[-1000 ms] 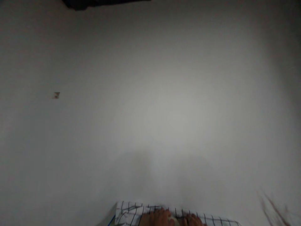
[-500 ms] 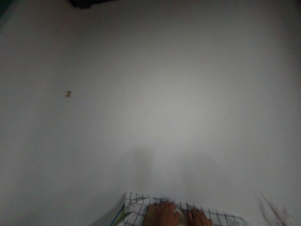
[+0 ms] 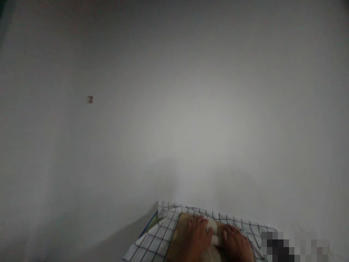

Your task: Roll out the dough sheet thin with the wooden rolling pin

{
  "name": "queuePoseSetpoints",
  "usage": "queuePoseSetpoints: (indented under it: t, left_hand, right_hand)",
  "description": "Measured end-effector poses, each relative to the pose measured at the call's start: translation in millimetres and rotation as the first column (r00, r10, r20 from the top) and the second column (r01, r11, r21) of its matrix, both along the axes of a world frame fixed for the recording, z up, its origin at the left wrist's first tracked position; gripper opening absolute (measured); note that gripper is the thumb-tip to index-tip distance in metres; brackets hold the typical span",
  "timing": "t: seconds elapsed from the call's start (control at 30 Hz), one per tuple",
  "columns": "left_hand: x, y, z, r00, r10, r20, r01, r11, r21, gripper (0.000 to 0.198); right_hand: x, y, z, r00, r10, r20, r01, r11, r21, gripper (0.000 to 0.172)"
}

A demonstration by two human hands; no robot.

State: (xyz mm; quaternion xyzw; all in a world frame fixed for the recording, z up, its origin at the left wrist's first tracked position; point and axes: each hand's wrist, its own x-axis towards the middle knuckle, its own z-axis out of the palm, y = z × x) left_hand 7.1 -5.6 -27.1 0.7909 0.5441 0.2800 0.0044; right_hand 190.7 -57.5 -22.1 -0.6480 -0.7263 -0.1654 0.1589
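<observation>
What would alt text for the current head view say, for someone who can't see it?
Left hand and right hand side by side at the bottom, above a brown board, with pale material, too unclear to identify, partly showing between them. Beneath the board is a white cloth with dark grid lines; a plain wall fills the rest.

The board (image 3: pixel 176 238) is flat and brown, with a straight left side. Its near end is out of view. On it lies a pale lump (image 3: pixel 211 225), round at the far edge. Just nearer, a pale bar (image 3: pixel 215 240) shows, its ends hidden. I can't tell if they join.
</observation>
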Motion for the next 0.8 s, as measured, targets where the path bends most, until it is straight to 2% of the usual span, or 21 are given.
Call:
queuePoseSetpoints:
  t: [0.2,0.5,0.67,0.8]
  left_hand:
    - [-3,-15,1.2,0.999,-0.004,-0.032,0.005,1.0,0.025,0.044]
    - [-2,-7,-15.1,1.0,-0.001,0.005,0.0,0.995,0.102,0.04]
    - [1,-2,-8.3,1.0,-0.021,0.015,0.02,0.998,0.065,0.04]
    - [4,1,3.9,0.999,-0.038,-0.038,0.04,0.999,0.031,0.042]
  right_hand:
    - [-7,-12,1.8,1.0,-0.028,0.011,0.028,1.0,-0.004,0.039]
    - [-4,-8,-3.6,1.0,-0.018,0.006,0.018,1.0,-0.017,0.039]
    - [-3,-4,-1.1,0.999,-0.036,-0.027,0.035,0.999,-0.018,0.041]
    - [4,5,-4.2,1.0,-0.009,0.028,0.008,1.0,0.009,0.043]
